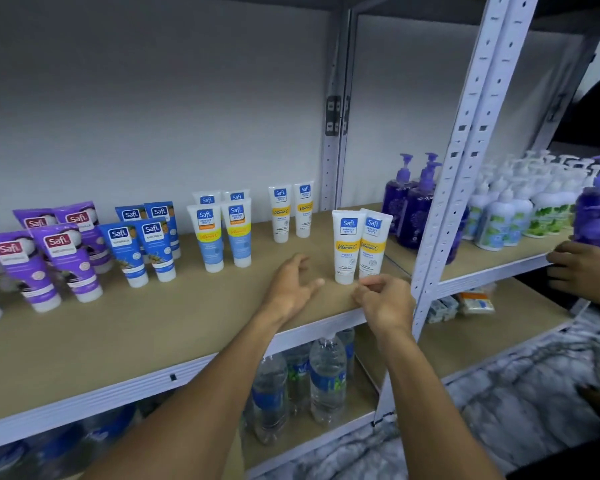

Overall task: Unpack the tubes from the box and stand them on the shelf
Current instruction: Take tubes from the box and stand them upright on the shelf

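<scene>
Two white plastic tubes with yellow bands [346, 247] stand cap-down, side by side and touching, near the front right of the tan board shelf [153, 323]. Left hand [293, 285]: fingers spread and relaxed, holding nothing, left of the pair. Right hand [387, 304]: fingers curled just in front of the right tube's base; contact cannot be told. Purple, blue and white tubes stand in pairs further left.

Single head-worn wide-angle view, facing forward and slightly down, close to the shelf [160, 327]
</scene>
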